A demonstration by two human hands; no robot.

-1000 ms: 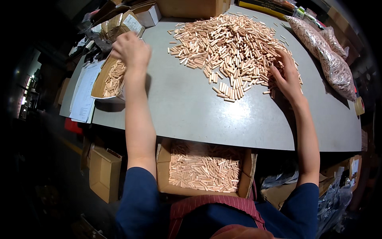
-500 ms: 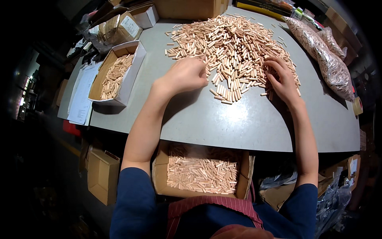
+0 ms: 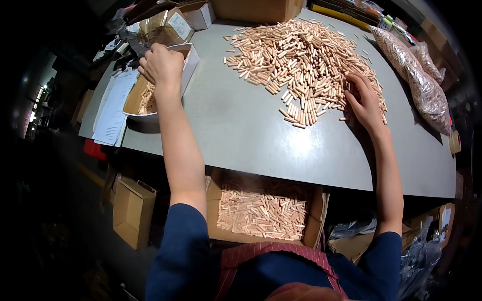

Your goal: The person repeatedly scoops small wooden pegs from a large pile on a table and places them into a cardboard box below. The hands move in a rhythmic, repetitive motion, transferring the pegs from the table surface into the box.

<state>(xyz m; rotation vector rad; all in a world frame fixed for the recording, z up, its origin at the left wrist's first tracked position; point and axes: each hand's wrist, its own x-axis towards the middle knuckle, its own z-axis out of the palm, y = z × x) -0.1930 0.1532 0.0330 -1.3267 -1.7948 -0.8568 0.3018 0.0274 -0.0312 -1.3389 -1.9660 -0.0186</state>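
- Half a second on, left hand (image 3: 163,65) gone from the left side of the heap of short wooden pegs (image 3: 301,60) and now at upper left of the frame, above an open white-and-brown box (image 3: 191,72).
- Left fingers curled and drawn narrow, pointing down; cannot tell whether holding any peg.
- Right hand (image 3: 366,103) almost unchanged, right of upper centre: at the heap's right edge, thumb wide of the bent fingers, fingertips against the pegs.
- Heap much the same in shape, from upper centre toward upper right on the grey tabletop (image 3: 221,130), left side now uncovered.
- Pegs in the white-and-brown box partly hidden by the left hand and wrist; plainly visible before.
- Whole scene shifted slightly right in the frame.
- Same surroundings as before: clear bag of pegs (image 3: 427,90) at upper right, brown carton (image 3: 214,215) of pegs at lower centre, papers (image 3: 114,110) at left beside the box, small open carton (image 3: 131,215) at lower left.
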